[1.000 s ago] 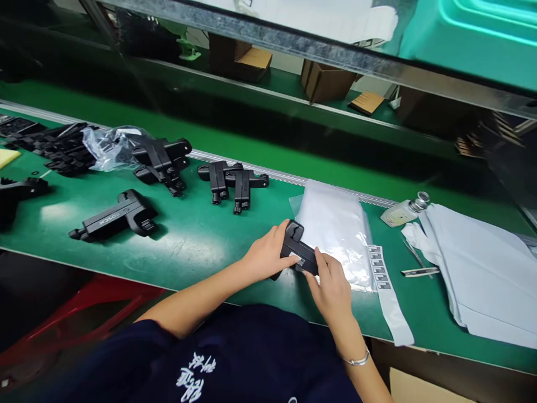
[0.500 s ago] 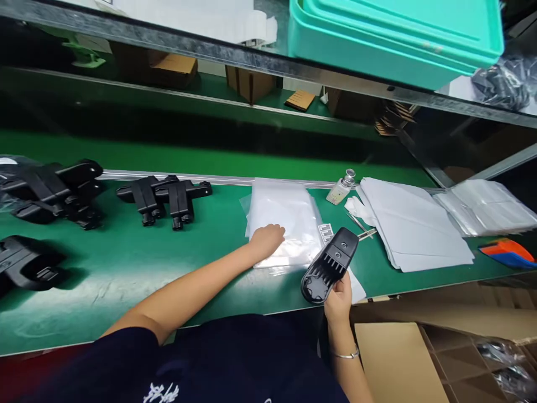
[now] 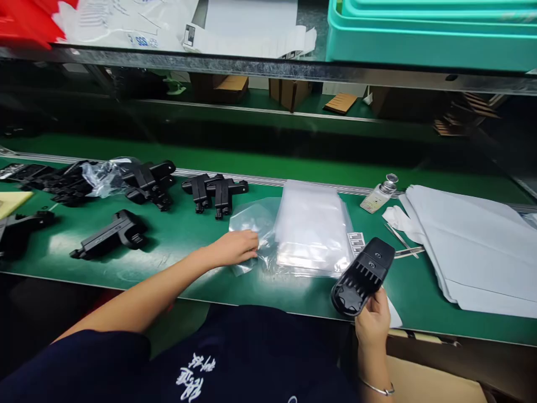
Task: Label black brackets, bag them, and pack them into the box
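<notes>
My left hand (image 3: pixel 235 247) is closed on the edge of a clear plastic bag (image 3: pixel 255 215), which lies partly off the left side of a stack of clear plastic bags (image 3: pixel 310 224). In my right hand (image 3: pixel 375 316) is a black plastic part (image 3: pixel 364 274), held tilted over the bench's front edge. Its ribbed hollow and two screws face up. A sheet of labels (image 3: pixel 356 244) lies between the bag stack and that part. Behind it, metal tweezers (image 3: pixel 409 252) rest beside a crumpled white tissue (image 3: pixel 398 218).
Several black T-shaped parts (image 3: pixel 224 193) lie on the green bench (image 3: pixel 201 229) to the left, one nearer the front (image 3: pixel 113 235). A pump bottle (image 3: pixel 380 194) and white sheets (image 3: pixel 474 252) sit right. Overhead runs a shelf (image 3: pixel 251 68) with a turquoise bin (image 3: pixel 432 47).
My left hand has moved left off the stack, drawing one plastic bag out with it. My right hand still holds the black part. The view has turned toward the left.
</notes>
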The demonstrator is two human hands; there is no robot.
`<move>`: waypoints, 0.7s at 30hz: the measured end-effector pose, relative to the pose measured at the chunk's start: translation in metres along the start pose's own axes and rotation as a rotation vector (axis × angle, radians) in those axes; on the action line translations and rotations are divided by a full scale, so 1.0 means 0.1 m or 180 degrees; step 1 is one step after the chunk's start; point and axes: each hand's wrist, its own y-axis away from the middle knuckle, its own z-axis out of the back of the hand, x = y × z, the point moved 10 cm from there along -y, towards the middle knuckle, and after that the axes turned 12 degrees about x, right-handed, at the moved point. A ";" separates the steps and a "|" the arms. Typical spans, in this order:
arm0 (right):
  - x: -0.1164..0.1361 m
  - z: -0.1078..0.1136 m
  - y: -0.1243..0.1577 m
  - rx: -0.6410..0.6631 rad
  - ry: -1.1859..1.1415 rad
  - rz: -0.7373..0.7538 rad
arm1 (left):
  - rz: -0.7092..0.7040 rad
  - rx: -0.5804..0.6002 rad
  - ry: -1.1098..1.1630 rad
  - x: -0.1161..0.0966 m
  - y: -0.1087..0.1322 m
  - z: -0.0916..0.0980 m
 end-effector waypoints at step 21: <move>-0.07 -0.69 0.04 0.0806 0.0073 -0.0157 | 0.0293 -0.0719 0.0746 0.61 -0.11 -0.29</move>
